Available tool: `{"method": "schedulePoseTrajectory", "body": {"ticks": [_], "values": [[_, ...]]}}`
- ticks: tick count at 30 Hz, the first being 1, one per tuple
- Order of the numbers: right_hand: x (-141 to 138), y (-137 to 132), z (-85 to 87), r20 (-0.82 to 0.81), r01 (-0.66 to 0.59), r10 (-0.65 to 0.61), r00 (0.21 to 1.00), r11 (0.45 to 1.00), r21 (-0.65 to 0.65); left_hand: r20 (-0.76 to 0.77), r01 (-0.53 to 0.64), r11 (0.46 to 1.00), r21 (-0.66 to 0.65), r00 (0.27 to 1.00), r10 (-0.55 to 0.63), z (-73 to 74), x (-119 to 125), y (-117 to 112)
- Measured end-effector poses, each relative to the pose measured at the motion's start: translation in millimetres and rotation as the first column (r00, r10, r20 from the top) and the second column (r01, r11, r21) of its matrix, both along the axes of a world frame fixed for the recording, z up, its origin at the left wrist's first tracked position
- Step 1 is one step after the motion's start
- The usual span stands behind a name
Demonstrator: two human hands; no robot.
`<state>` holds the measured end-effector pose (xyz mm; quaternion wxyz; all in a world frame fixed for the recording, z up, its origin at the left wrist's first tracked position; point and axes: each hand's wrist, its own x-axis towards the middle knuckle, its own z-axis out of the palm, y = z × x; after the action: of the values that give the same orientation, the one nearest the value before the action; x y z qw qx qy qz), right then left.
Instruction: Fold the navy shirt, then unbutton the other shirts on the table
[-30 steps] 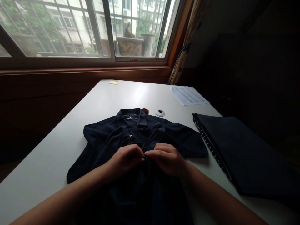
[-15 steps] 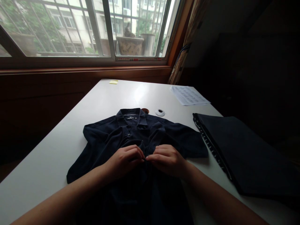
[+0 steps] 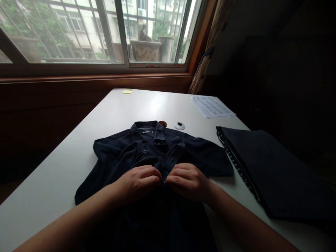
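Observation:
A dark navy short-sleeved shirt [image 3: 120,154] lies spread on the white table, its collar toward the window and its lower part in deep shadow. At the middle of its front, my left hand [image 3: 143,180] pinches the cloth with curled fingers. Facing it from the right, my right hand [image 3: 185,180] also pinches the shirt front, the two sets of fingertips a small gap apart. A small button shows on the placket just below the open collar. Whatever lies right between the fingertips is too small and dark to make out.
On the right of the white table [image 3: 65,157] rests a large dark folder-like item [image 3: 273,168] with a ridged edge. Printed sheets [image 3: 212,106] lie at the far right corner. Beyond the collar are a round cable-hole cover [image 3: 179,125] and a yellow sticky note [image 3: 127,91].
Both hands have shifted very slightly down the shirt front, still pinching it. The fingers have bent a little differently. The rest of the shirt and the table items stay put.

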<state>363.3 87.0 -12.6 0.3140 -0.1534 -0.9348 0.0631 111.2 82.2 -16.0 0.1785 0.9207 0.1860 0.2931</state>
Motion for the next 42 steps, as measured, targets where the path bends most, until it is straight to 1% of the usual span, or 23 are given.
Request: {"method": "schedulePoseTrajectory", "body": {"ticks": [5,8,11,16,20,24,28,32,37,40,42], "values": [[-0.5,-1.4,-1.6,-0.029,0.002,-0.002,1.000,1.000,0.028,0.057,-0.017,0.999,-0.043,0.998,0.019,-2.2,1.4,-0.3],[0.3,-1.4,-2.7,-0.054,0.004,-0.001,0.999,0.999,0.043,0.062,-0.009,0.999,-0.041,0.998,0.011,-1.9,1.5,-0.5],[1.2,-0.9,-2.3,-0.075,0.008,-0.005,0.997,0.999,0.046,0.052,0.004,1.000,-0.028,0.999,-0.003,1.5,0.8,-0.5],[1.5,-0.7,0.4,-0.108,0.014,-0.009,0.994,0.999,0.048,0.036,0.038,0.999,0.035,0.999,-0.039,6.2,-1.2,0.0],[0.4,-1.6,0.8,-0.131,0.014,-0.009,0.991,0.999,0.035,0.047,0.062,0.993,0.097,0.997,-0.067,4.0,-2.6,0.2],[-3.5,-2.9,-0.7,-0.162,0.022,-0.025,0.987,1.000,-0.016,0.055,0.055,0.987,0.148,0.996,-0.064,0.6,-3.8,-0.8],[-8.6,-3.9,-0.5,-0.201,0.024,-0.040,0.979,0.996,-0.084,0.069,0.025,0.979,0.203,0.997,-0.040,-2.6,-5.8,-2.7],[-8.9,-3.8,2.1,-0.178,0.006,-0.031,0.984,0.990,-0.138,0.083,-0.005,0.959,0.282,0.996,-0.019,-4.0,-5.7,-4.3],[-5.1,-3.8,1.0,-0.095,0.010,-0.016,0.995,0.998,-0.065,0.150,-0.040,0.939,0.342,0.989,-0.013,-0.8,-4.8,-4.7],[-6.0,-3.9,-3.3,0.001,-0.029,0.029,1.000,0.999,-0.035,0.257,-0.132,0.939,0.318,0.965,0.049,3.4,-8.4,-3.5],[-7.4,-3.4,-5.9,0.023,-0.043,0.044,0.999,0.998,-0.037,0.333,-0.205,0.935,0.289,0.937,0.103,6.4,-11.7,-2.2]]}}
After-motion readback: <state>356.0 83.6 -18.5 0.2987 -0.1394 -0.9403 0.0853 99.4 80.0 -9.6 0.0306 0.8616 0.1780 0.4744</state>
